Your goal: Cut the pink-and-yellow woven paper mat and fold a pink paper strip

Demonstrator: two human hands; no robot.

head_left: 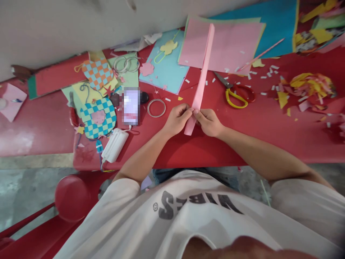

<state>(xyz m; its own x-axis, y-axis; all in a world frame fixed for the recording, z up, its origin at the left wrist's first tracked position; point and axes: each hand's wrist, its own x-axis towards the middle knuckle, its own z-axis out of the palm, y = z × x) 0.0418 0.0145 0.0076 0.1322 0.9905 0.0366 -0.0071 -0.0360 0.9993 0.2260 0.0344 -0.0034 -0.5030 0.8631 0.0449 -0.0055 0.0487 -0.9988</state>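
Observation:
A long folded strip of pink paper [203, 79] is held between my two hands, its far end reaching over the pink sheets [229, 46]. My left hand [178, 118] pinches its left edge near the close end. On the opposite edge, my right hand [208, 121] pinches it with thumb and fingers. The thumbs almost meet on the paper. To the right lie scissors [237, 99] with one yellow and one red handle, blades pointing away to the left. A roll of tape or ring [156, 108] rests left of my left hand.
A phone [131, 106] with a blurred screen and a white power bank [115, 145] lie at left, beside checkered woven paper pieces [98, 118]. Paper scraps [312, 88] are heaped at right. A light blue sheet [167, 68] and a blue sheet [277, 27] lie farther back.

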